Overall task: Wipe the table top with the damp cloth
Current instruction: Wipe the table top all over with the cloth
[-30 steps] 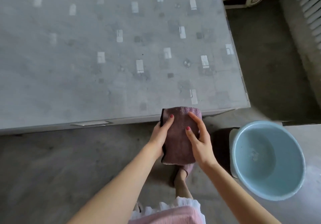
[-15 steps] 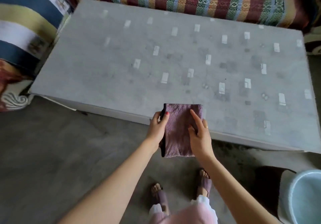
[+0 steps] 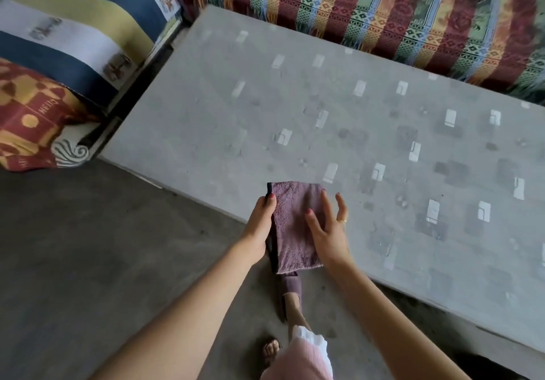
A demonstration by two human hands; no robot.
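A folded mauve terry cloth with a dark edge hangs in front of me, over the near edge of the low grey table. My left hand grips the cloth's left side, thumb on top. My right hand lies against the cloth's right side with its fingers spread apart, the outer fingers lifted clear of the fabric. The table top is dull grey with pale rectangular marks and stretches away to the right.
A sofa with a striped, fringed cover runs along the table's far side. A seat with a blue, yellow and white striped cover and a red patterned cushion stands at the left end. My slippered feet are on the grey floor.
My view has swung left along the table, so the blue basin has dropped out of sight. The fingers of my right hand have spread and lifted from the cloth; my left hand keeps its grip.
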